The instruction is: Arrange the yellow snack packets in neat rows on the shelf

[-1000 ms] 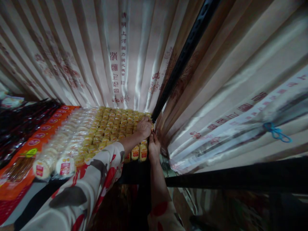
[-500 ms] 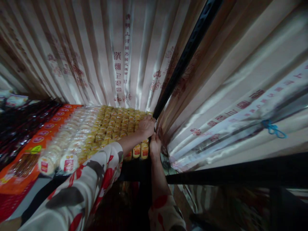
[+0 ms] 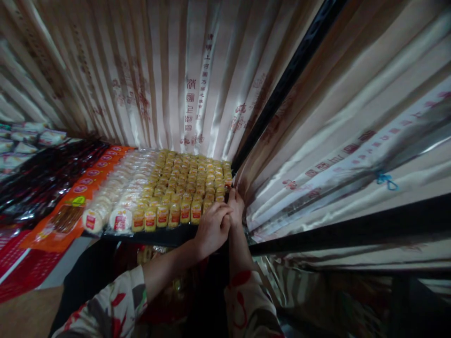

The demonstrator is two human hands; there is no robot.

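Rows of small yellow packs with red labels fill the right part of a black shelf. My left hand is at the shelf's front right corner with its fingers curled, touching the nearest yellow packs and my right hand. What the fingers hold is hidden. My right hand reaches up along the shelf's right edge, between the packs and the curtain. Its fingertips are hidden behind the packs. Both sleeves are pale with red and grey patches.
Left of the yellow packs lie bagged white round cakes, orange packets and dark packets. A slanted black pole rises from the shelf's back right corner. A shiny printed curtain hangs behind and to the right, with a blue tie.
My left hand has drawn back from the rear right packs to the front right corner of the shelf. My right hand stayed at the right edge. The view has dropped and shifted.
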